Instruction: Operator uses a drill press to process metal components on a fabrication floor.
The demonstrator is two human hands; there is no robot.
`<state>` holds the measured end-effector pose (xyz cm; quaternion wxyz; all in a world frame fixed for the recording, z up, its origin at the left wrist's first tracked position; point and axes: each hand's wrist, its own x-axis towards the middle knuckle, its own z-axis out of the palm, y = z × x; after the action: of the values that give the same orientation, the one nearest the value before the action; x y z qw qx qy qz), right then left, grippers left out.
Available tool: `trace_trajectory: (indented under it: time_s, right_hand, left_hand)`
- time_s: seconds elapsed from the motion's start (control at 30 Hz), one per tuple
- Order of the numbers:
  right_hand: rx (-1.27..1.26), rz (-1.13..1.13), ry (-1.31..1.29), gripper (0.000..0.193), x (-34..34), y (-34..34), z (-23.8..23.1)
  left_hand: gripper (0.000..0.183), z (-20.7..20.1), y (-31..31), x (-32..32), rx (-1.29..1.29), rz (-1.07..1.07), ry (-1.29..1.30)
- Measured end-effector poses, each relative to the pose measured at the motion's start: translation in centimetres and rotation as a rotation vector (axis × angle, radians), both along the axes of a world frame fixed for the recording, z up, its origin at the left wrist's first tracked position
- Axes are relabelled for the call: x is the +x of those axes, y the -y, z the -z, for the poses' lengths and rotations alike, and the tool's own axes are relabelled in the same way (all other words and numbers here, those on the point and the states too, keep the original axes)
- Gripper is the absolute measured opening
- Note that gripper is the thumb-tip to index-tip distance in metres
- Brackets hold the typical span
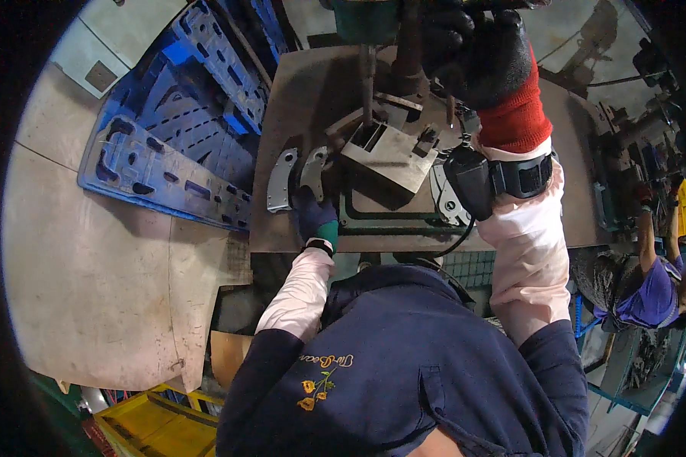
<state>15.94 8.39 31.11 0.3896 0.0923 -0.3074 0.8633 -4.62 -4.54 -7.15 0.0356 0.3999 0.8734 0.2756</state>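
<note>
My left hand [313,215], in a dark glove with a green cuff, closes on the near end of a curved metal plate [312,169]. A similar pale plate with small holes [282,180] lies just left of it. My right hand [489,62], in a black-coated glove with a red cuff, is raised beside the column of a bench drill press [365,21]. Its fingers curl around a lever of the press, mostly hidden by the glove. Below the spindle [367,84] sits a blocky metal fixture [390,161]. Another holed plate [450,199] lies right of the fixture, partly covered by my forearm.
The fixture stands over a green-edged machine base [389,225] on a brown worktable [282,84]. Blue plastic pallets [168,179] and a large tan board [91,259] are at the left. At far right, another person in purple [648,297] works. A black cable [459,242] hangs by my right forearm.
</note>
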Motion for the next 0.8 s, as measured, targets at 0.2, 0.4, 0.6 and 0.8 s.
trace_trajectory:
  time_s: [0.2, 0.4, 0.6, 0.8]
  right_hand:
    - [0.003, 0.043, -0.016, 0.028, -0.3, 0.4, 0.2]
    - [0.127, 0.072, -0.083, 0.028, 0.0, -1.0, 1.5]
    - [0.073, 0.041, -0.053, 0.035, 0.8, -1.0, 1.2]
    - [0.09, 0.288, 0.11, 0.044, -0.6, 1.4, -0.1]
  left_hand:
    - [0.068, -1.4, 1.0, 0.5, 0.134, 0.035, 0.066]
    - [0.072, -4.4, 2.3, -2.9, -0.091, 0.026, -0.054]
    - [0.064, 1.4, 1.7, -8.9, -0.196, 0.049, -0.172]
    - [0.067, 8.7, 1.5, -13.0, -0.212, 0.121, -0.635]
